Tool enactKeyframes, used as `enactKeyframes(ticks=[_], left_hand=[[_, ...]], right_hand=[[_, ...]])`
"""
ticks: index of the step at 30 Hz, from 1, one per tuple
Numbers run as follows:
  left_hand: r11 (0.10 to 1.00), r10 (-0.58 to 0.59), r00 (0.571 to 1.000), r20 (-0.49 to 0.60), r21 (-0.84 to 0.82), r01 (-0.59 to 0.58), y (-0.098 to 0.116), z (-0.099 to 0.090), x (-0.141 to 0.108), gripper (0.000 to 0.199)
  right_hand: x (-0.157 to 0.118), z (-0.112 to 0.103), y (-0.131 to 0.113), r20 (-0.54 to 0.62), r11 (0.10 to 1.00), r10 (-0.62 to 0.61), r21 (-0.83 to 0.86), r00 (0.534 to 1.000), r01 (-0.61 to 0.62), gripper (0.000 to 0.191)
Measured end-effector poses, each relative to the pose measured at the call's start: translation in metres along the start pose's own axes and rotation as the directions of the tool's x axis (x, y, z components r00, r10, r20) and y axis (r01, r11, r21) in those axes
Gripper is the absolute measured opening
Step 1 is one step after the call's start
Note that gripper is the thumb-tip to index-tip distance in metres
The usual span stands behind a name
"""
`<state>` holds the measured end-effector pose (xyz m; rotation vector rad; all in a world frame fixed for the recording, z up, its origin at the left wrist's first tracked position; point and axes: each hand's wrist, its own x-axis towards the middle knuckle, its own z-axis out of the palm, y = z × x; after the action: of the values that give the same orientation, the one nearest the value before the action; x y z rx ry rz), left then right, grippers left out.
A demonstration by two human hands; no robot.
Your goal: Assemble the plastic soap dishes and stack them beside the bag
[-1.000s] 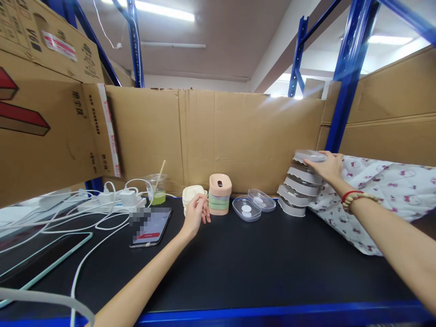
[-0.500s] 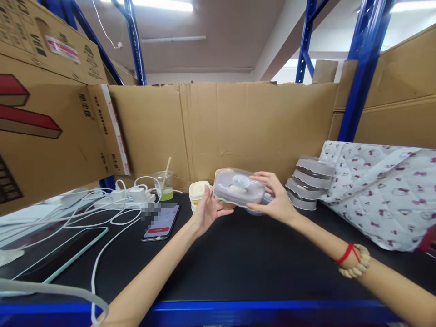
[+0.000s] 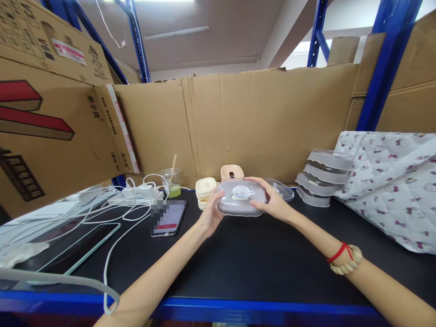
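Observation:
A grey oval container with a clear cover and a round label (image 3: 241, 192) is held level above the black table. My left hand (image 3: 211, 210) grips its left end, thumb on top. At its right end, my right hand (image 3: 272, 200) has the thumb on the cover and the fingers round the far edge. Behind it is a pink container with a dark opening (image 3: 232, 172). Cream containers (image 3: 205, 187) are stacked just left of my left hand. A clear lid (image 3: 281, 189) lies behind my right hand.
Several grey containers (image 3: 316, 184) are stacked at the right, beside a patterned quilted cloth (image 3: 395, 190). At left are a phone (image 3: 169, 219), a tablet (image 3: 80, 247), white cables and a cup with green liquid (image 3: 175, 190). Cardboard (image 3: 255, 118) walls the back.
My left hand has closed on the container's left end, its fingers spread beneath it before. The container is more level and its label faces me. The view has shifted slightly.

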<state>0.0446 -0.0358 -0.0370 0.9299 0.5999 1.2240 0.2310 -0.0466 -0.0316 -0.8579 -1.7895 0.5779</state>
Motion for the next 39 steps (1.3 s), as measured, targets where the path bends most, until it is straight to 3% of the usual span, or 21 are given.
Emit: enactKeyframes(ticks=[3,6,10,13,21,24,27,29,31,33,36,39], left_hand=[[0.999,0.026,0.998,0.055,0.02,-0.027,-0.001,0.001,-0.005,0.065],[0.993,0.047,0.997,0.064,0.106,-0.054,0.0,0.001,-0.008,0.069],[0.966,0.047,0.999,-0.001,0.255,-0.045,-0.003,0.001,-0.007,0.068],[0.949,0.064,0.998,0.023,0.308,-0.068,-0.006,0.0,-0.007,0.063],[0.943,0.057,0.998,0.015,0.326,-0.058,-0.007,0.002,-0.011,0.055],[0.957,-0.001,1.0,0.001,0.29,0.001,-0.007,0.006,-0.012,0.05],[0.968,-0.104,0.992,-0.077,0.22,0.119,-0.005,0.011,-0.013,0.04],[0.955,-0.237,0.961,-0.145,0.15,0.258,-0.003,0.014,-0.013,0.034],[0.914,-0.377,0.91,-0.171,0.088,0.395,0.0,0.015,-0.012,0.032],[0.876,-0.468,0.871,-0.149,0.053,0.479,0.003,0.014,-0.01,0.031],[0.849,-0.527,0.848,-0.048,0.011,0.528,0.007,0.011,-0.008,0.029],[0.831,-0.553,0.83,0.074,-0.024,0.556,0.009,0.007,-0.006,0.029]], right_hand=[[-0.004,0.0,-0.003,-0.082,0.974,0.166,0.169,0.983,-0.15,0.068],[-0.01,-0.001,-0.005,-0.04,0.91,0.324,0.286,0.945,-0.3,0.07],[-0.018,-0.004,-0.003,0.007,0.927,0.234,0.3,0.972,-0.225,0.062],[-0.021,-0.006,-0.004,0.053,0.94,0.165,0.294,0.985,-0.174,0.055],[-0.025,-0.009,-0.005,0.12,0.934,0.232,0.249,0.965,-0.255,0.05],[-0.027,-0.012,-0.002,0.089,0.988,0.143,0.044,0.986,-0.147,0.057],[-0.031,-0.014,-0.004,0.125,0.971,-0.078,-0.214,0.989,0.103,0.082],[-0.035,-0.014,-0.008,0.231,0.93,-0.158,-0.293,0.96,0.223,0.09],[-0.037,-0.012,-0.012,0.304,0.915,-0.148,-0.319,0.941,0.247,0.089],[-0.039,-0.009,-0.014,0.317,0.916,-0.121,-0.331,0.941,0.229,0.09],[-0.041,-0.008,-0.016,0.322,0.909,-0.129,-0.34,0.938,0.242,0.089],[-0.04,-0.013,-0.02,0.335,0.88,-0.197,-0.354,0.921,0.317,0.065]])
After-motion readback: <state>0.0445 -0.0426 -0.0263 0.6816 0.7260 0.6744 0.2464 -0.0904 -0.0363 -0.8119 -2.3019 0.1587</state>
